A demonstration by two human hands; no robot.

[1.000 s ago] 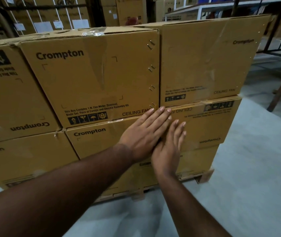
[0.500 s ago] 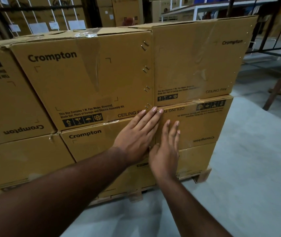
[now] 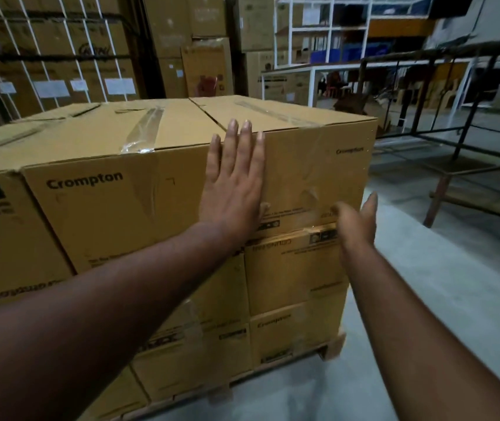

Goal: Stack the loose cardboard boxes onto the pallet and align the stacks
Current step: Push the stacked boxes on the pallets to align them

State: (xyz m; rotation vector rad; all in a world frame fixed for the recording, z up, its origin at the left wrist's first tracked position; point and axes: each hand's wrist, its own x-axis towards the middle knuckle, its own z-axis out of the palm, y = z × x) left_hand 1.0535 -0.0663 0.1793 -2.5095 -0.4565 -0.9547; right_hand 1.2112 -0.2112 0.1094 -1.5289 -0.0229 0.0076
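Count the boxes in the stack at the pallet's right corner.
3: top box, middle box, bottom box resting on the pallet. Others may hide behind.

Likely a warehouse: stacked cartons (image 3: pixel 163 41), metal racking (image 3: pixel 455 123), concrete floor (image 3: pixel 455 299).

Metal rack (image 3: pixel 443 165), white shelving (image 3: pixel 330 41), concrete floor (image 3: pixel 440 284)

boxes (image 3: pixel 105 214) stacked on pallet (image 3: pixel 332 347), metal rack (image 3: pixel 461 141) to their right
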